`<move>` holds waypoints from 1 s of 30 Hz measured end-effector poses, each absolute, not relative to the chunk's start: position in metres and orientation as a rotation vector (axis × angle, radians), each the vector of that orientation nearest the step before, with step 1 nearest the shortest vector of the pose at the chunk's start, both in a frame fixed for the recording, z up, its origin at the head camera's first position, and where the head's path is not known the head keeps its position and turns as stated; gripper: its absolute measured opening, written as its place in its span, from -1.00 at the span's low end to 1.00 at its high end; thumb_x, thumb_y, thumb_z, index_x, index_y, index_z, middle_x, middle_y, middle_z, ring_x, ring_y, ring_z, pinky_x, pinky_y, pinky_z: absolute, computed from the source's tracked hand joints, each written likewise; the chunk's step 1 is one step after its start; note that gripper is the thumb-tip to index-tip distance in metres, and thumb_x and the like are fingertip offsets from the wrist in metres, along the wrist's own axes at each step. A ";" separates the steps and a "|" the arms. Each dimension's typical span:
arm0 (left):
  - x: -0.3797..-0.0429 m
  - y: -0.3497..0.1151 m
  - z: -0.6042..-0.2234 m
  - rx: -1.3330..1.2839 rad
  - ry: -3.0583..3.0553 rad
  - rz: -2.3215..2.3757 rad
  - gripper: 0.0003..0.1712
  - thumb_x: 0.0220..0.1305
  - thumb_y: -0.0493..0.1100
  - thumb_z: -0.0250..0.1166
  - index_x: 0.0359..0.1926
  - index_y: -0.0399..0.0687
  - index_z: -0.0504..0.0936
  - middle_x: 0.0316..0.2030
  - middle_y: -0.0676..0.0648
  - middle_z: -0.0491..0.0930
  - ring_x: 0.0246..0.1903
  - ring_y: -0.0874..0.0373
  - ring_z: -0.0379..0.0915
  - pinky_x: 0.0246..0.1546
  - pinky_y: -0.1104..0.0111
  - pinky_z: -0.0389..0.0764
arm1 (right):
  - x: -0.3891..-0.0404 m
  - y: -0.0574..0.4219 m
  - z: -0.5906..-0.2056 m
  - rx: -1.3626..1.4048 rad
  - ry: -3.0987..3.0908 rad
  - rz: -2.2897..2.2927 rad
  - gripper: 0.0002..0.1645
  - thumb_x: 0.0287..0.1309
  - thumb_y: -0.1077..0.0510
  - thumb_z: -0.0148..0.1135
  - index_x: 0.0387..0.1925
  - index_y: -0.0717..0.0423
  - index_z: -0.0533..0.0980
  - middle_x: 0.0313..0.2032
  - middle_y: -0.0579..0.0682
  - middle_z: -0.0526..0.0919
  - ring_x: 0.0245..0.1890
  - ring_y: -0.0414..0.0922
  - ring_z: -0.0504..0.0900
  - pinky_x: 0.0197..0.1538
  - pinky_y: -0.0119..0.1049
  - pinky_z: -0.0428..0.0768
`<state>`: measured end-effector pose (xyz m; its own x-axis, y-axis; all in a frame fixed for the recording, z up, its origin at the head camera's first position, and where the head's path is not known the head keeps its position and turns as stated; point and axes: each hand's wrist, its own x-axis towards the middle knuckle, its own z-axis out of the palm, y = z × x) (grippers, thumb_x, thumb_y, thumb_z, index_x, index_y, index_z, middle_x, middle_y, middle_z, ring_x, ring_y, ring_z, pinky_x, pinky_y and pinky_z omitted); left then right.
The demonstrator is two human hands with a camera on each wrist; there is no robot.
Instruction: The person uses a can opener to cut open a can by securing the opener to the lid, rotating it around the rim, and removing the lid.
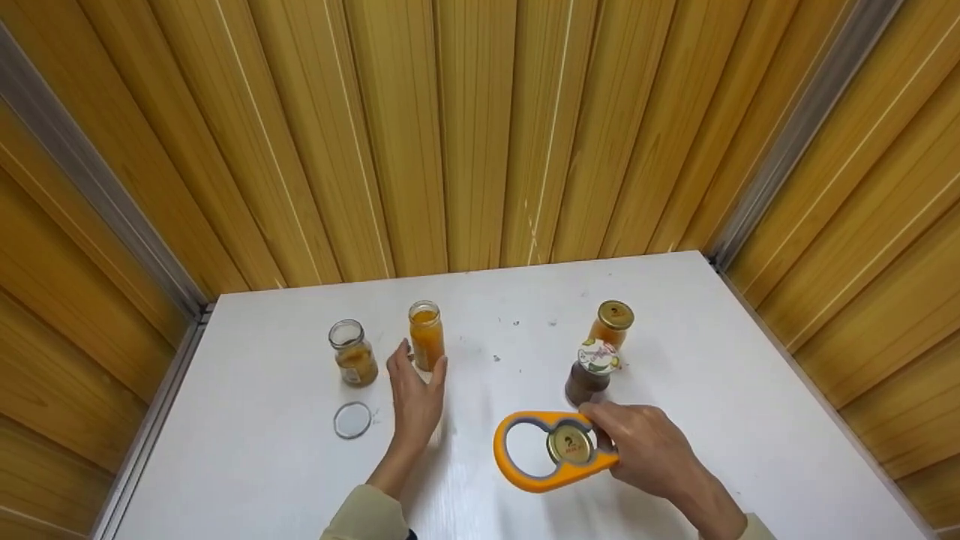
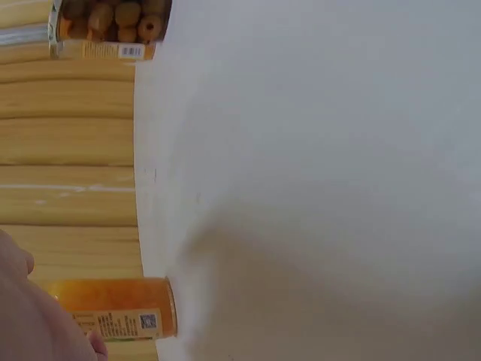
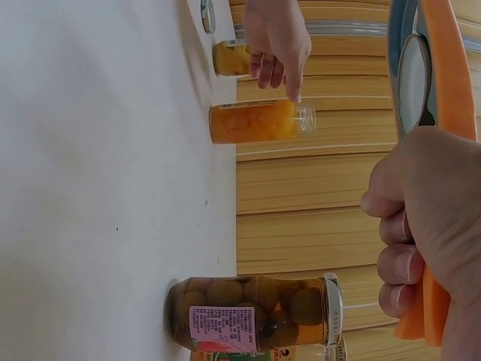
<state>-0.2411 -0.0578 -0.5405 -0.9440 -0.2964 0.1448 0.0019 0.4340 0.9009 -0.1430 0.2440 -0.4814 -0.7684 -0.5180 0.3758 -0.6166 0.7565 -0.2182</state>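
Note:
My right hand (image 1: 651, 450) grips the handles of an orange and grey jar opener (image 1: 517, 480), raised above the white table. A gold jar lid (image 1: 569, 444) sits in the opener's inner ring; its pale underside shows in the right wrist view. My left hand (image 1: 417, 401) is at the near side of a lidless glass jar of orange fruit (image 1: 427, 337), thumb and fingers spread about it. That jar (image 3: 255, 122) stands upright on the table. Whether the left fingertips touch the glass I cannot tell.
Left of the left hand stands another lidless jar (image 1: 355, 360) with yellowish contents, a loose lid (image 1: 352, 420) lying before it. Beyond the opener are a dark-filled jar (image 1: 587, 382) with a patterned lid and a gold-lidded jar (image 1: 613, 319). Wood-patterned walls (image 1: 480, 150) enclose the table.

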 end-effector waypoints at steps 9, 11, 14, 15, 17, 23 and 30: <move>-0.184 -0.032 -0.522 0.099 -2.519 -2.026 -0.25 0.18 0.27 0.17 0.26 -0.04 0.30 0.04 -0.03 0.42 -0.01 0.16 0.38 0.05 0.25 0.44 | -0.144 0.236 -0.475 0.874 -2.695 0.475 -0.30 -0.46 0.39 0.49 -0.19 -0.17 0.46 -0.54 -0.42 0.41 -0.60 -0.40 0.32 -0.51 -0.50 0.42; -0.176 -0.030 -0.518 0.067 -2.514 -2.140 -0.27 0.17 0.27 0.17 0.23 -0.07 0.36 0.00 -0.03 0.46 -0.07 0.17 0.43 0.01 0.28 0.47 | -0.143 0.234 -0.474 0.874 -2.698 0.480 -0.32 -0.44 0.39 0.48 -0.19 -0.17 0.47 -0.54 -0.42 0.42 -0.60 -0.40 0.32 -0.51 -0.50 0.42; -0.166 -0.028 -0.512 0.066 -2.494 -2.349 -0.33 0.18 0.23 0.17 0.18 -0.08 0.43 -0.07 -0.01 0.52 -0.16 0.18 0.49 -0.04 0.30 0.51 | -0.142 0.231 -0.472 0.875 -2.704 0.492 -0.33 -0.41 0.39 0.47 -0.19 -0.17 0.47 -0.54 -0.40 0.45 -0.61 -0.39 0.33 -0.50 -0.49 0.43; -0.163 -0.027 -0.511 0.065 -2.482 -2.421 -0.35 0.20 0.21 0.17 0.17 -0.09 0.44 -0.08 -0.01 0.54 -0.17 0.17 0.51 -0.04 0.29 0.51 | -0.142 0.230 -0.472 0.876 -2.706 0.495 -0.33 -0.41 0.39 0.48 -0.19 -0.17 0.47 -0.53 -0.39 0.46 -0.60 -0.39 0.33 -0.50 -0.49 0.43; -0.156 -0.028 -0.507 0.066 -2.464 -2.543 -0.41 0.22 0.17 0.17 0.15 -0.09 0.46 -0.11 0.00 0.56 -0.18 0.16 0.52 0.00 0.23 0.48 | -0.141 0.229 -0.471 0.880 -2.708 0.487 -0.33 -0.42 0.39 0.48 -0.19 -0.17 0.47 -0.54 -0.38 0.45 -0.61 -0.38 0.32 -0.50 -0.49 0.43; -0.141 -0.030 -0.499 -0.014 -2.434 -2.759 -0.56 0.27 0.06 0.15 0.09 -0.01 0.53 -0.13 -0.03 0.57 -0.16 0.09 0.53 0.04 0.07 0.40 | -0.140 0.224 -0.468 0.895 -2.709 0.446 -0.32 -0.46 0.38 0.49 -0.20 -0.18 0.46 -0.55 -0.40 0.38 -0.60 -0.37 0.31 -0.48 -0.47 0.43; -0.132 -0.029 -0.494 -0.070 -2.335 -2.951 -0.50 0.20 0.17 0.19 0.04 -0.01 0.57 -0.10 -0.09 0.55 -0.15 0.03 0.51 -0.09 0.18 0.47 | -0.139 0.217 -0.467 0.937 -2.688 0.465 -0.37 -0.38 0.35 0.48 -0.21 -0.18 0.45 -0.51 -0.37 0.46 -0.58 -0.38 0.34 -0.45 -0.45 0.47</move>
